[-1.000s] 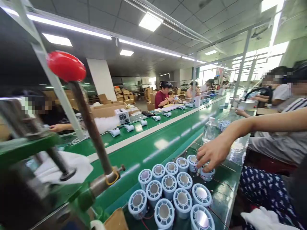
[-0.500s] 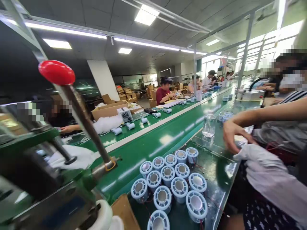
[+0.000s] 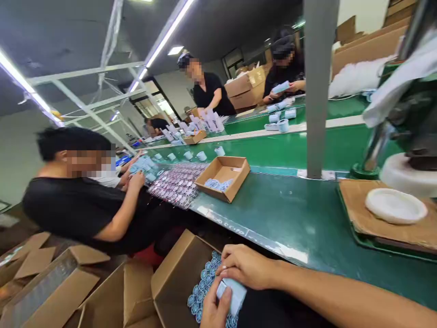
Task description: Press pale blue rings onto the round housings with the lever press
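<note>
Both of my hands are on a light blue plastic housing [image 3: 232, 295] at the bottom of the view. My left hand [image 3: 213, 303] grips it from below, thumb laid along its near face. My right hand [image 3: 244, 266] reaches in from the right, its bent fingers on the upper end of the housing; the fingertips are partly hidden. Under the hands an open carton [image 3: 175, 278] holds many round light blue parts [image 3: 201, 289] with spoked ends, packed close together.
A shallow cardboard box [image 3: 221, 189] of light blue rings stands on the green bench [image 3: 273, 214]. To the right is a hand press with a white ring [image 3: 396, 205] on its cardboard-covered base. A grey post [image 3: 317, 91] rises behind. A co-worker in black [image 3: 78, 200] sits at left near open cartons.
The view has swung left, away from the rows of blue parts on the bench. My hands, out of sight before, now show with the housing above the carton.
</note>
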Motion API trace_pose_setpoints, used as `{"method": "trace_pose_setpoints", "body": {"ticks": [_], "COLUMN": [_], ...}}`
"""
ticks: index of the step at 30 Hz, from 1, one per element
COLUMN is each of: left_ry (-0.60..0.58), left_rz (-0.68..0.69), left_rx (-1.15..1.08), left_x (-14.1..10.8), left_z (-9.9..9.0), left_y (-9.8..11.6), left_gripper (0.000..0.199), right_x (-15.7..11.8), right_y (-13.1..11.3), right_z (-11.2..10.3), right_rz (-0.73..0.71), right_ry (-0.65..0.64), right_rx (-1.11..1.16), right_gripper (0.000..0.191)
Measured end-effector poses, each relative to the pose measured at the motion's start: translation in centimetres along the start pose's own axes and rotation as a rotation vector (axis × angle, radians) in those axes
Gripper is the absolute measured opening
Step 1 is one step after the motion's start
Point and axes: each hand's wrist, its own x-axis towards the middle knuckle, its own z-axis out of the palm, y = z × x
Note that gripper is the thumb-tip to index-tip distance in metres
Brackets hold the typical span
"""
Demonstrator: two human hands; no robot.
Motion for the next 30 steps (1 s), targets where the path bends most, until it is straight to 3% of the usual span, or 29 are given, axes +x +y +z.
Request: {"method": "trace_pose_setpoints", "body": {"ticks": [3, 5, 10, 15, 19, 21, 23, 26, 30], "left_ry": [-0.058, -0.074, -0.057, -0.23, -0.229, -0.111, 0.069, 0.242, 0.245], "left_rz": [-0.139, -0.223, -0.286, -0.262, -0.262, -0.269, -0.311, -0.516, -0.78], "left_rx": [-0.406, -0.513, -0.398, -0.602, -0.512, -0.298, -0.081, 0.105, 0.412], "left_x": [0.3, 0.6, 1.1, 1.2, 1.9, 3.7, 6.5, 11.0, 14.1], "left_z": [1.1, 1.5, 1.1, 0.4, -1.8, -4.2, -7.4, -12.4, -16.5], "left_y": [-2.2, -3.3, -4.7, -3.9, -5.8, -8.8, -13.1, -20.8, -29.7], "left_gripper": [0.052, 0.051, 0.054, 0.051, 0.054, 0.059, 0.06, 0.045, 0.028], "right_x": [-0.9, -1.0, -0.7, -1.3, -1.8, -1.9, -1.6, -0.5, 0.5], "right_y": [0.2, -0.1, -0.1, 0.7, 0.6, 0.7, 1.3, 3.4, 5.9], "right_z": [-0.2, -0.2, 0.4, 2.4, 4.4, 3.9, 2.1, -1.1, -2.0], "right_rz": [0.081, 0.127, 0.091, 0.045, 0.028, -0.009, -0.019, 0.105, 0.307], "right_ry": [0.061, 0.093, 0.01, -0.159, -0.296, -0.229, -0.025, 0.201, 0.149], "right_rx": [-0.017, -0.033, -0.039, -0.127, -0.25, -0.375, -0.51, -0.689, -0.867], "right_gripper": [0.014, 0.012, 0.016, 0.012, 0.011, 0.021, 0.032, 0.035, 0.045]}}
